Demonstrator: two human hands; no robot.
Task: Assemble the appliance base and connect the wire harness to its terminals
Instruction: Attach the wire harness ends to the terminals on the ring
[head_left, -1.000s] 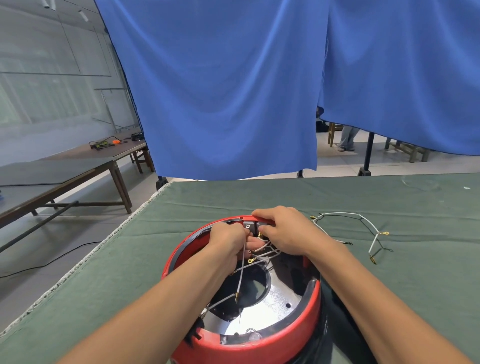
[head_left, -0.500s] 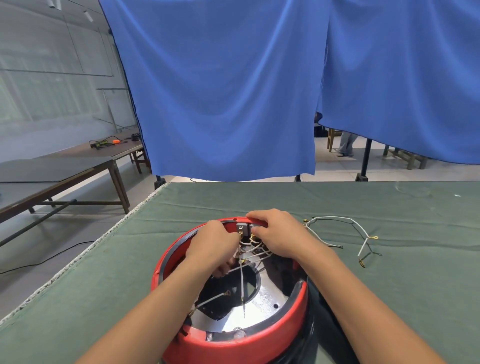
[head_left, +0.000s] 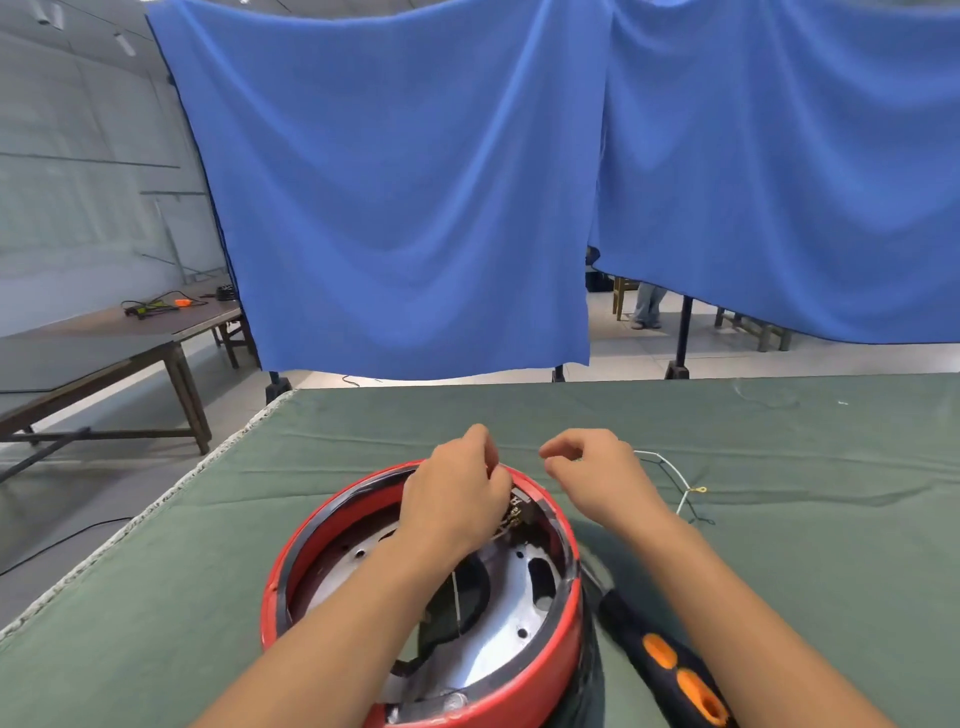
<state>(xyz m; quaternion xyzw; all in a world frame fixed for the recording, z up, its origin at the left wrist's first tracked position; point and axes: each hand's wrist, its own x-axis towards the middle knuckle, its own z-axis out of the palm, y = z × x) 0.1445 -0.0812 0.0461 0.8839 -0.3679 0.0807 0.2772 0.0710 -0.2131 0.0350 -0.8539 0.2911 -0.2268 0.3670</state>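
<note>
the red appliance base (head_left: 311, 561) sits on the green table cover (head_left: 779, 571) near the person, and the left hand (head_left: 452, 506) curls over its far rim beside the terminal block (head_left: 517, 512), though whether it pinches a wire there cannot be told, while the right hand (head_left: 592, 475) hovers just right of the rim, loosely curled and holding nothing. a tug could likely unseat a fitted connector, or a forearm could snag the thin wire (head_left: 457, 597) crossing the base's opening. the spare wire harness (head_left: 675, 483) lies right of the base with open cloth around it, a screwdriver (head_left: 670, 660) crowds its near right side, and the table's left edge runs close to the base.
</note>
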